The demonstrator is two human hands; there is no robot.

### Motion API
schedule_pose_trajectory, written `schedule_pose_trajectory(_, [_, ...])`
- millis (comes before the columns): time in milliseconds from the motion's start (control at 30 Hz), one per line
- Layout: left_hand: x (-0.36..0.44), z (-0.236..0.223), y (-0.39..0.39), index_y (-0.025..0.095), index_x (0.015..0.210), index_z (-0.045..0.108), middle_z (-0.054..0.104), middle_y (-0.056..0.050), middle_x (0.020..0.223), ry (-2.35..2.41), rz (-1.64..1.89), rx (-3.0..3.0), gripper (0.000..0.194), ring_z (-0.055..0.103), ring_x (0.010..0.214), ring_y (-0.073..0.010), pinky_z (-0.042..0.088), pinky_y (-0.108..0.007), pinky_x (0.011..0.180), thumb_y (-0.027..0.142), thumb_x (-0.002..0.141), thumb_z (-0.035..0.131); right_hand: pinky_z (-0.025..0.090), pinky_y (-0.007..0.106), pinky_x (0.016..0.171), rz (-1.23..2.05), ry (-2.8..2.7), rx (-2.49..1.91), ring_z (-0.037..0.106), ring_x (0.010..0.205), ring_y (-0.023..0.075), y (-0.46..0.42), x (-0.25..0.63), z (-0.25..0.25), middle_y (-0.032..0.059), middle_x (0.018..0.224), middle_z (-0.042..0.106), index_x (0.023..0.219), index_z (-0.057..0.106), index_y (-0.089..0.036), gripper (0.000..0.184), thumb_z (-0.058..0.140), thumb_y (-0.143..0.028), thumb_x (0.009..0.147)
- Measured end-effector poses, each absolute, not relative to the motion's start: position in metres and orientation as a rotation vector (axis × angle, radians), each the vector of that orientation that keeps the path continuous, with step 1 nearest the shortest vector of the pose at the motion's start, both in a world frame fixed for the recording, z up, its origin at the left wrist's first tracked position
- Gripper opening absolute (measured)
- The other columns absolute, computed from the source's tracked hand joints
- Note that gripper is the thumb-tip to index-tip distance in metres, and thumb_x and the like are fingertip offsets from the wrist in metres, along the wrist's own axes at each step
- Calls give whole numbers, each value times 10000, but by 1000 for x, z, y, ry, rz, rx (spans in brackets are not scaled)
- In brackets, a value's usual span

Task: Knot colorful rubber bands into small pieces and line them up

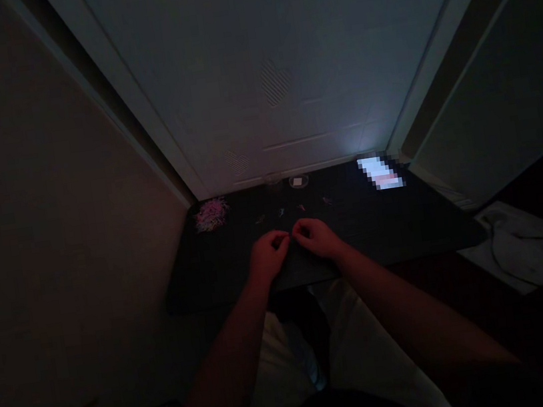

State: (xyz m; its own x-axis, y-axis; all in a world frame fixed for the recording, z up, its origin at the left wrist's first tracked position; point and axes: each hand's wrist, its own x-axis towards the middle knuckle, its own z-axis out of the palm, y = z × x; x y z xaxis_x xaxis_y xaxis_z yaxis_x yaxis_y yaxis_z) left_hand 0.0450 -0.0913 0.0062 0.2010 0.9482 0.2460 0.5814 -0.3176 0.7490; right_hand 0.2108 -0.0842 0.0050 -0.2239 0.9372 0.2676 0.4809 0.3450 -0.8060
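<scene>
Both hands meet over the front middle of a dark table (229,263), fingertips almost touching. My left hand (271,255) is closed in a pinch, thumb against forefinger. My right hand (315,236) pinches the same way, its fingers curled. Whatever lies between the fingertips is too small and dim to make out. Just beyond the hands, several small coloured bits, such as one reddish bit (301,207) and one pale bit (281,212), lie spaced in a row. At the table's left end sits a heap of thin pink and multicoloured strands (211,214).
A small round clear dish (299,181) with a white square stands at the back, beside a faint clear container (273,180). A glowing, blurred-out screen (379,173) lies at the back right. A white panel with heart reliefs (277,83) rises behind the table. The room is dark.
</scene>
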Motion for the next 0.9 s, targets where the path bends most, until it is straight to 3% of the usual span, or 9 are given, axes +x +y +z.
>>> schedule_pose_trajectory(500, [45, 10, -92, 187, 855, 612, 644, -11, 813, 1364, 862, 2075, 180, 574, 740, -128, 434, -242, 663, 305, 833, 478, 394, 248, 596, 627, -1582, -1352, 509, 626, 128, -79, 211, 2, 1, 677, 565, 743, 552, -182, 85, 493, -236, 770])
schedule_pose_trajectory(900, [44, 10, -93, 184, 865, 604, 646, -16, 822, 1403, 900, 2043, 170, 575, 733, -129, 445, -253, 683, 300, 831, 485, 383, 247, 614, 687, -1822, -1329, 517, 658, 125, -82, 209, 3, 3, 730, 588, 779, 580, -184, 81, 507, -219, 774])
